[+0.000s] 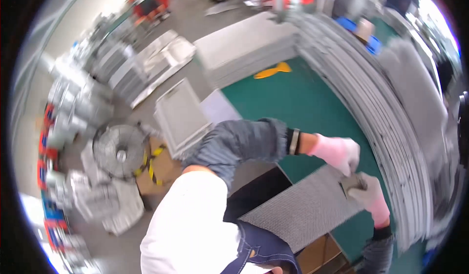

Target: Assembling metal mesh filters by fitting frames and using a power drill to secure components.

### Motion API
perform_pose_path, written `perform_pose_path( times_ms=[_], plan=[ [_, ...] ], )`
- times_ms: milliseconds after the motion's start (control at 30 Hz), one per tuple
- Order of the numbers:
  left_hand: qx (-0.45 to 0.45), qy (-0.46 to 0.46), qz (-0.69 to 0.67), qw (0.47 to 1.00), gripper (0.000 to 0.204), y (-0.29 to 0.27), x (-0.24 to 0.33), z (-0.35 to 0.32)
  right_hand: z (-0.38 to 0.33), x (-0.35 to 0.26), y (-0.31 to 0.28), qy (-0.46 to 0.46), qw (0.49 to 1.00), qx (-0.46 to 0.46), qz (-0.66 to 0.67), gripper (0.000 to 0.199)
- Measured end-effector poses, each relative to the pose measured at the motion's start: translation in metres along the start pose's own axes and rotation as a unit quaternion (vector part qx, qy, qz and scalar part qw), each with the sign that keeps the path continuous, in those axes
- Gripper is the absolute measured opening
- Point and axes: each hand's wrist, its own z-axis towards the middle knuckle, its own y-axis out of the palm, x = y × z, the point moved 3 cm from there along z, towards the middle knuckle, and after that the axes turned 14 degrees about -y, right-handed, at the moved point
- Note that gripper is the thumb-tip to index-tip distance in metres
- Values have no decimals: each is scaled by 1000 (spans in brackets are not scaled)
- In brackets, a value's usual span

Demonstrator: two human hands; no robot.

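Note:
A long grey metal mesh panel (303, 208) slants across the green bench top, its near end close to my body. My left hand (338, 153), in a pink and white glove, is at the panel's far end with its fingers curled closed. What they hold, if anything, is hidden. My right hand (373, 198), gloved alike, pinches a small flat grey-brown plate (350, 183) over the same end of the mesh. Only a short gap parts the two hands.
Long grey metal profiles (366, 103) are stacked along the bench's right side. Flat grey panels (244, 44) pile up at its far end, near a yellow tool-like piece (272, 70). Framed panels (181, 115) and a round floor fan (120, 149) stand to the left.

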Motion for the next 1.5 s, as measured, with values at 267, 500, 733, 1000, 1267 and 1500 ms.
perform_pose_path(
  times_ms=[267,500,733,1000,1267,1500],
  plan=[
    [11,-110,-32,993,21,-8,4,-26,30,-8,18,129,985,-101,-53,22],
    [17,-129,26,991,19,-16,12,-25,33,-17,21,39,995,-80,-38,21],
    [52,14,31,998,27,-11,29,1,17,-19,-1,62,986,-105,-112,29],
    [-95,-147,-41,984,20,-26,11,-13,42,-3,11,87,977,-184,-57,23],
    [-83,-143,-82,983,21,-14,1,-7,43,-8,17,80,947,-295,-101,34],
    [-245,-113,91,959,28,-32,-32,11,23,4,-14,85,963,-156,-201,42]
  ],
)
